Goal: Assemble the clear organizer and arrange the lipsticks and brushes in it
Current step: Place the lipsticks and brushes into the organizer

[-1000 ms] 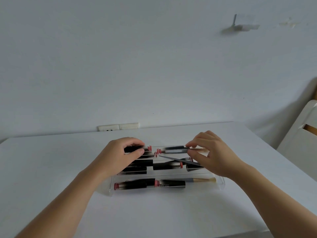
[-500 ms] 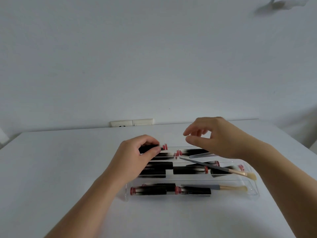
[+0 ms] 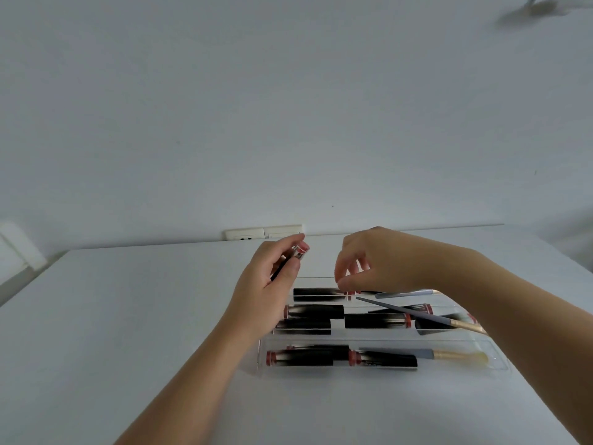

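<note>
The clear organizer (image 3: 500, 364) lies flat on the white table (image 3: 128, 316), its compartments holding black lipsticks with pink ends laid lengthwise, with one brush (image 3: 449, 354) in the near compartment and a second brush (image 3: 417, 313) lying slantwise across the dividers. The left hand (image 3: 269, 284) grasps one lipstick (image 3: 296, 253) between thumb and fingers, raised above the organizer's far left corner with its pink end pointing up and to the right. The right hand (image 3: 378, 261) hovers over the far compartment with fingers curled and fingertips close to a lipstick (image 3: 321, 293) lying there; whether they touch it cannot be told.
</note>
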Motion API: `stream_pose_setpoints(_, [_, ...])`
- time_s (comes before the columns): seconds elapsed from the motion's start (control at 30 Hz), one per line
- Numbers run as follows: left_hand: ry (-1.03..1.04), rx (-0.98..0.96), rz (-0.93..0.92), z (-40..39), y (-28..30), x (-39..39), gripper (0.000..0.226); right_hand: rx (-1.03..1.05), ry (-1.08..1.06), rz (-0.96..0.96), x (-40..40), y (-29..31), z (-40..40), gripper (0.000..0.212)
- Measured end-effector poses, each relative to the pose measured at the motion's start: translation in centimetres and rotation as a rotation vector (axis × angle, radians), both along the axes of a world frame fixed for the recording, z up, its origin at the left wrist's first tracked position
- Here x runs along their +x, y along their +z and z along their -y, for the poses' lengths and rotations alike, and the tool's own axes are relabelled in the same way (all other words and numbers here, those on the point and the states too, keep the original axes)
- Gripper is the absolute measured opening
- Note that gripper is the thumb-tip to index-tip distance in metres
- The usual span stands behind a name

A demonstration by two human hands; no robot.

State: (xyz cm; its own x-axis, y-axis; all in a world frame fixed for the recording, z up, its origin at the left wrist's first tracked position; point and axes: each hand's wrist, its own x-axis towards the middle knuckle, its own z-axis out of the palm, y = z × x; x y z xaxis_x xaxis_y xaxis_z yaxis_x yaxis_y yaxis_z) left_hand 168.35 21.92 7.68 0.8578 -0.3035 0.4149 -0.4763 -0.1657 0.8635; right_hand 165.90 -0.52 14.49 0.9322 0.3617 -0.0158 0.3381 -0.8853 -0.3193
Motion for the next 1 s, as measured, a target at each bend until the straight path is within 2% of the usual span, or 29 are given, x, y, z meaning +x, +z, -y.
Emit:
stream_pose_setpoints(0.23, [-0.006,-0.139,-0.075,-0.3,-0.2,0.6,0.025,-0.25,-0.066,0.038,-0.6,0.6,-1.4,0.033])
stream_pose_setpoints(0.37, [-0.009,-0.107,-0.069,-0.5,-0.6,0.6,0.022,-0.355,-0.065,-0.02,-0.8,0.7,-1.9,0.034])
stream_pose_setpoints(0.57, [0.031,-0.139,-0.063,-0.3,-1.5,0.1,0.032,-0.26,-0.072,-0.171,-0.8,1.2,-2.3,0.027])
stream_pose_setpoints(0.83, [0.099,-0.094,0.035,-0.1,-1.8,-0.2,0.027,-0.193,-0.109,-0.198,-0.6,1.0,-2.3,0.022])
stream_pose_setpoints(1.0, [0.142,-0.08,0.058,0.1,-1.8,0.2,0.023,-0.111,-0.12,-0.126,-0.6,0.8,-2.1,0.019])
